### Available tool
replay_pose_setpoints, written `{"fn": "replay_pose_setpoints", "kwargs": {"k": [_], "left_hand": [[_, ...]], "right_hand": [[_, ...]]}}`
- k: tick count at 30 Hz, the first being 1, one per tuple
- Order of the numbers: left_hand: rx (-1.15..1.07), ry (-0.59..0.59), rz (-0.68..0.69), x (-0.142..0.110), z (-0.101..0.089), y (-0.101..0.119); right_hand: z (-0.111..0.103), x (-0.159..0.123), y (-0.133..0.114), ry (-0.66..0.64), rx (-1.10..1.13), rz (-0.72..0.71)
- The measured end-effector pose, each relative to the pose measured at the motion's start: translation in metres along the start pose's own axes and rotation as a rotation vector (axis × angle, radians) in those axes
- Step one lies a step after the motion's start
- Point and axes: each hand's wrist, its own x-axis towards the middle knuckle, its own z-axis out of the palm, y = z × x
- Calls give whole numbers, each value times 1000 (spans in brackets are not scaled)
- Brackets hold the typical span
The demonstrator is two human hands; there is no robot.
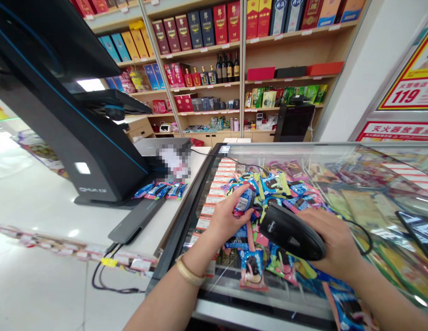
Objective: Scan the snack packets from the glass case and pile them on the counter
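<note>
My left hand [227, 216] pinches a small blue snack packet [245, 200] between thumb and fingers, its pale label patch turned toward me. In my right hand [338, 239] is a black barcode scanner [293, 232], its head pointing left, close to that packet. A heap of similar packets in blue, pink and green lies under and around both hands on the glass counter top [227, 285]. One packet with a dark cookie picture [252, 269] lies in front of my hands, and another packet [348, 308] is by my right forearm.
To the left, a black point-of-sale terminal [96, 156] stands on a white counter [44, 197]. Several blue packets [162, 190] lie at its base beside a grey flat device [138, 220] with cables. A dark phone-like device [419, 234] is at right. Shelves of boxes and bottles [227, 66] line the back.
</note>
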Motion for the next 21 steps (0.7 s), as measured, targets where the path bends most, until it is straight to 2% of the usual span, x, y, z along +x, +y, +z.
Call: {"fn": "replay_pose_setpoints", "kwargs": {"k": [3,9,15,18,21], "left_hand": [[-36,-17,-3,0,0,1],[-168,-48,-115,4,-2,6],[-206,-61,-157,3,-1,9],[-239,27,-195,4,-4,8],[-302,219,-340,10,-15,-3]], "right_hand": [[1,-1,0,0,1,10],[0,-2,1,-32,-18,29],[3,-12,7,-38,7,60],[3,-19,14,-23,19,36],[1,-26,23,9,21,48]]}}
